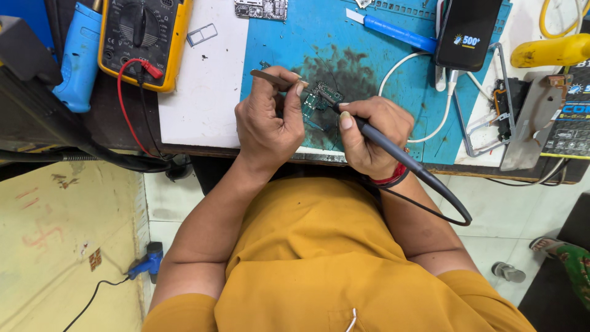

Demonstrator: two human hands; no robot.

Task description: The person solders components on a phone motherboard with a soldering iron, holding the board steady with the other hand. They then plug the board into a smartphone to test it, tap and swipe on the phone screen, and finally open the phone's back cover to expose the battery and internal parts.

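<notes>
Green circuit board [318, 98] between hands; left hand [268, 120] pinching tweezers [273, 79], right hand [372, 135] gripping soldering iron [393, 147].

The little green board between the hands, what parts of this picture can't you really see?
- Circuit board, head view: partly covered by the left hand and right hand; its parts are too small to tell.
- Soldering iron tip: too fine to see if it touches the board.
- Tweezers: front end hidden behind the fingers.
- Multimeter: cut off by the top edge.
</notes>
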